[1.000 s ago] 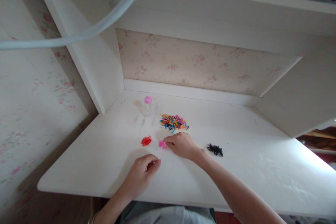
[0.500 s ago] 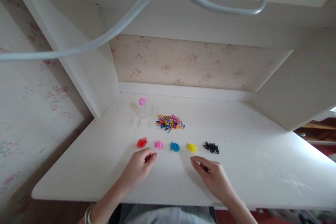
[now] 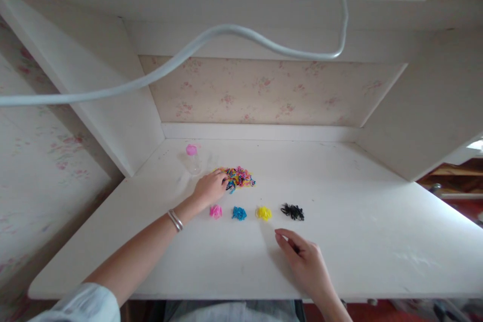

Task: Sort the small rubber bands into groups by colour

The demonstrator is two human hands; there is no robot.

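Note:
My left hand reaches to the left edge of a mixed pile of coloured bands; its fingertips touch the pile, and what they grip is too small to tell. In front of the pile lie a pink heap, a blue heap, a yellow heap and a black heap. The red heap is hidden under my left arm. Below the yellow and black heaps hovers my right hand, thumb and forefinger pressed together, anything between them too small to make out.
A clear bottle with a pink cap stands behind my left hand on the white desk. A pale cable crosses the upper view. White side panels and a shelf enclose the desk's back.
My left hand has moved forward from below the pink heap to the mixed pile, and its arm now covers the red heap. My right hand has hardly moved. The view has shifted a little.

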